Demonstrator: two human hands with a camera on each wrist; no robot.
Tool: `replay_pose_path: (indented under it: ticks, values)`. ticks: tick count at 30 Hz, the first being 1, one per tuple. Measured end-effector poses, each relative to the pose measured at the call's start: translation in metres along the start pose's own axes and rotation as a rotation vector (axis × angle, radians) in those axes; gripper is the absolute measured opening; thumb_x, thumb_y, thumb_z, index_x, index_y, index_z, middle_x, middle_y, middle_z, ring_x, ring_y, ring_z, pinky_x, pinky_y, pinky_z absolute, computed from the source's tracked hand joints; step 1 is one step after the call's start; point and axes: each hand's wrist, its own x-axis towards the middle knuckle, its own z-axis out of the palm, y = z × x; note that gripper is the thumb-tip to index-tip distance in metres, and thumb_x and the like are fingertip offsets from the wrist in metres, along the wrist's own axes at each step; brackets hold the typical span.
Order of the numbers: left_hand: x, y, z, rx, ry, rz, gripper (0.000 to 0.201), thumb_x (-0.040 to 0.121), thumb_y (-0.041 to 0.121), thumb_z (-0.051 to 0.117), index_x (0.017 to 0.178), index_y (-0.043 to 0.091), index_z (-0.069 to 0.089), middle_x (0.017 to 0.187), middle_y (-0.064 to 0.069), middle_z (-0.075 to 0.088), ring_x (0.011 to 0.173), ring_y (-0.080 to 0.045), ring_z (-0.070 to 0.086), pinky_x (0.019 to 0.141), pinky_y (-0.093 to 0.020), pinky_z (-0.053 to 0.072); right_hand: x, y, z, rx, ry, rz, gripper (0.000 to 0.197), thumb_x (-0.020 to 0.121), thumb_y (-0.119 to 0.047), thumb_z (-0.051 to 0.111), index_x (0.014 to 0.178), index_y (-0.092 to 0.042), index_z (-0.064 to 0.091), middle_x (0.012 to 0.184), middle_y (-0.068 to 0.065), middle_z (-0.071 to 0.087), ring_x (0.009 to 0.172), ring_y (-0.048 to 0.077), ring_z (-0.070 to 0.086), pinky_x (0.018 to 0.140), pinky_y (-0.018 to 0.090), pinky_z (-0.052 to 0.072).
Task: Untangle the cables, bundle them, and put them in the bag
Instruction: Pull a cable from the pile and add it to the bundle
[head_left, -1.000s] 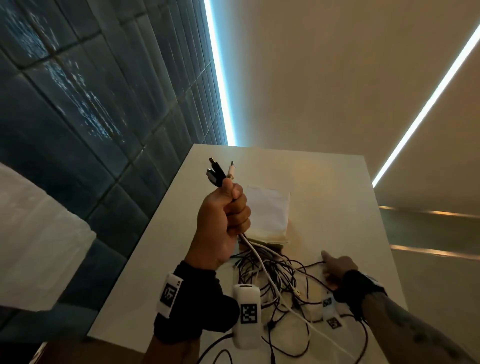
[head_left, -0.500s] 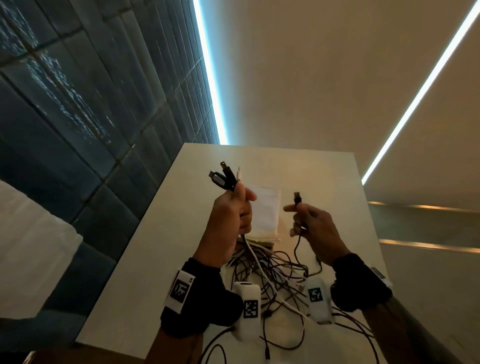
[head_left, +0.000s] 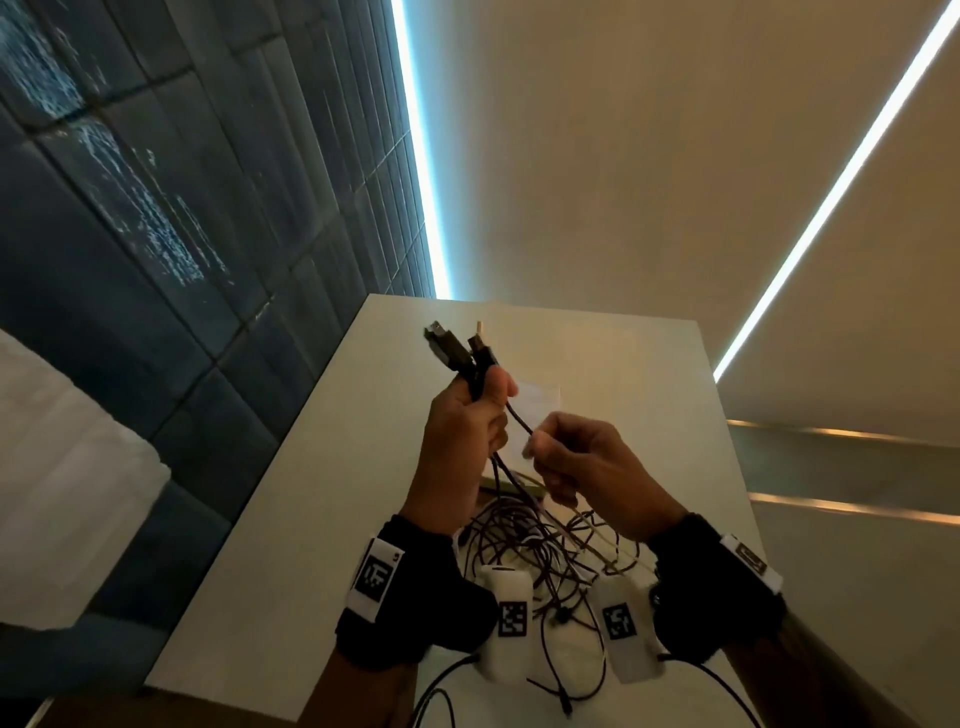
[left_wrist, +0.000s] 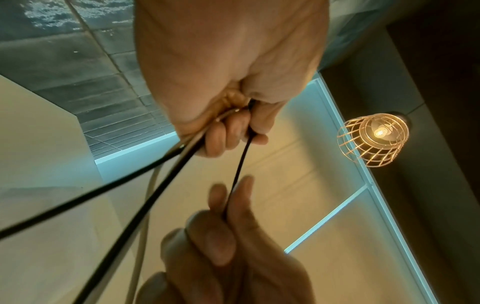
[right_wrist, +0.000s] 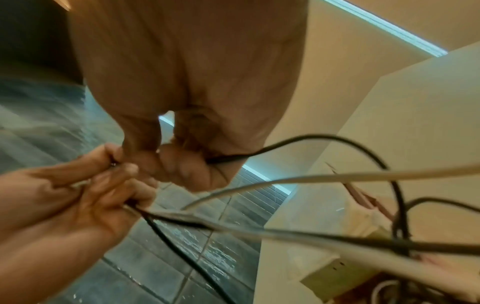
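The cables (head_left: 540, 561), thin dark leads with one pale lead among them, lie in a loose tangle on the white bench (head_left: 322, 499), and several strands rise from it into my hands. My left hand (head_left: 460, 441) is raised in a fist clenched round a bunch of cable ends, their plugs (head_left: 457, 353) jutting above my thumb, while my right hand (head_left: 587, 467), just beside it, pinches one dark cable (left_wrist: 240, 162) running between the two hands. The tangle sits below and between my wrists, with a pale bag (head_left: 535, 415) flat on the bench beyond my hands.

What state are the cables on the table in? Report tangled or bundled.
Tangled: the cables lie in loose crossing loops on the table, unbundled.
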Motion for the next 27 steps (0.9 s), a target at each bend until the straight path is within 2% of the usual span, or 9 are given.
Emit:
replay_pose_path:
  ticks: [6, 8, 10, 12, 14, 17, 20, 24, 27]
  values:
    - [-0.002, 0.0, 0.004, 0.031, -0.048, 0.034, 0.044, 0.093, 0.052, 0.046, 0.066, 0.021, 0.061, 0.057, 0.0, 0.041, 0.056, -0.016, 0.04, 0.058, -0.034, 0.037, -0.002, -0.008, 0.016, 0.005, -0.004, -0.091, 0.032, 0.095, -0.026, 0.052, 0.079, 0.0, 0.06, 0.059, 0.007, 0.032, 0.049, 0.014, 0.024, 0.044, 0.024, 0.019]
    - [-0.002, 0.003, 0.002, 0.032, -0.055, 0.074, 0.044, 0.093, 0.052, 0.043, 0.061, 0.025, 0.057, 0.062, 0.002, 0.05, 0.065, -0.019, 0.05, 0.07, -0.042, 0.043, -0.001, -0.012, 0.018, -0.005, -0.024, -0.103, 0.033, 0.096, -0.025, 0.05, 0.076, -0.002, 0.06, 0.06, 0.007, 0.031, 0.05, 0.013, 0.023, 0.046, 0.025, 0.017]
    - [-0.005, 0.009, -0.001, -0.053, -0.068, 0.079, 0.043, 0.097, 0.046, 0.038, 0.065, 0.019, 0.05, 0.067, 0.002, 0.056, 0.071, -0.017, 0.057, 0.076, -0.039, 0.05, -0.001, -0.012, 0.015, -0.061, -0.047, -0.1, 0.033, 0.097, -0.024, 0.049, 0.074, -0.005, 0.06, 0.059, 0.007, 0.034, 0.048, 0.01, 0.026, 0.047, 0.021, 0.019]
    - [-0.01, 0.02, -0.004, -0.212, -0.087, 0.052, 0.041, 0.099, 0.039, 0.035, 0.068, 0.014, 0.043, 0.056, 0.001, 0.044, 0.054, -0.014, 0.045, 0.059, -0.029, 0.047, -0.002, -0.01, 0.009, -0.142, -0.078, -0.078, 0.032, 0.099, -0.02, 0.05, 0.074, -0.003, 0.06, 0.059, 0.004, 0.041, 0.047, 0.004, 0.031, 0.047, 0.014, 0.026]
    - [-0.012, 0.031, -0.009, -0.29, -0.059, 0.041, 0.042, 0.101, 0.037, 0.034, 0.067, 0.014, 0.042, 0.053, 0.003, 0.029, 0.047, -0.011, 0.027, 0.047, -0.024, 0.03, -0.005, -0.003, 0.001, -0.191, -0.105, -0.039, 0.031, 0.1, -0.012, 0.048, 0.075, 0.002, 0.058, 0.056, -0.006, 0.048, 0.046, -0.001, 0.036, 0.047, 0.01, 0.03]
    - [-0.014, 0.042, -0.018, -0.307, -0.06, 0.045, 0.041, 0.097, 0.041, 0.038, 0.065, 0.016, 0.046, 0.055, 0.003, 0.024, 0.049, -0.012, 0.018, 0.051, -0.031, 0.015, -0.009, 0.011, -0.008, -0.192, -0.083, -0.017, 0.036, 0.097, -0.018, 0.051, 0.074, 0.01, 0.056, 0.051, -0.01, 0.046, 0.045, -0.001, 0.034, 0.047, 0.01, 0.029]
    - [-0.017, 0.045, -0.02, -0.308, -0.106, 0.04, 0.037, 0.094, 0.039, 0.041, 0.067, 0.016, 0.048, 0.057, 0.002, 0.025, 0.05, -0.011, 0.02, 0.051, -0.029, 0.017, -0.008, 0.025, -0.011, -0.243, -0.036, -0.043, 0.047, 0.095, -0.026, 0.055, 0.076, 0.017, 0.054, 0.057, 0.014, 0.047, 0.048, 0.002, 0.035, 0.048, 0.013, 0.029]
    - [-0.017, 0.051, -0.03, -0.337, -0.157, 0.109, 0.028, 0.098, 0.029, 0.042, 0.075, 0.014, 0.047, 0.062, 0.001, 0.025, 0.051, -0.01, 0.024, 0.048, -0.022, 0.026, -0.007, 0.059, -0.02, -0.315, 0.072, 0.012, 0.04, 0.097, -0.02, 0.055, 0.077, 0.014, 0.058, 0.059, 0.001, 0.045, 0.05, 0.005, 0.037, 0.05, 0.019, 0.031]
    - [-0.016, 0.056, -0.039, -0.345, -0.134, 0.155, 0.029, 0.1, 0.027, 0.038, 0.075, 0.014, 0.047, 0.059, 0.003, 0.025, 0.049, -0.009, 0.023, 0.046, -0.022, 0.025, -0.012, 0.088, -0.02, -0.31, 0.137, 0.036, 0.041, 0.095, -0.031, 0.059, 0.072, 0.003, 0.062, 0.061, 0.006, 0.046, 0.055, 0.015, 0.039, 0.054, 0.028, 0.032]
